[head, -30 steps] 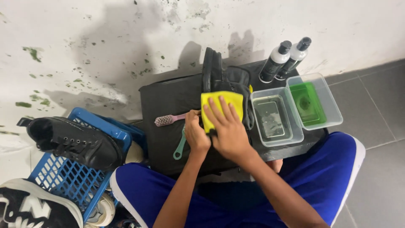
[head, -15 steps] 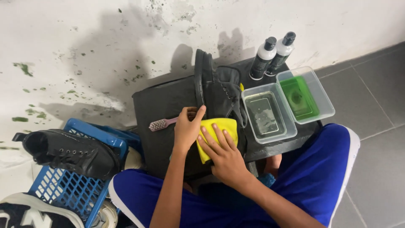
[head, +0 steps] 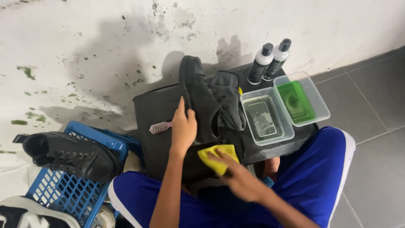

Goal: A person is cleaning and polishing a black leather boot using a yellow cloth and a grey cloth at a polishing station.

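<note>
A black shoe lies on its side on a black stool top, sole toward the left. My left hand grips the shoe along its sole edge, fingers wrapped over it. A yellow cloth is pressed against the near end of the shoe by my right hand, whose fingers are closed over the cloth. The shoe's tongue and dark lining hang open toward the right.
A pink brush lies left of my left hand. Two clear tubs, one with clear water, one with green liquid, and two dark bottles stand at right. A blue crate with another black shoe sits at left.
My right hand has slid the yellow cloth down the shoe toward me. The left hand shifted lower along the sole. The camera view moved closer.
</note>
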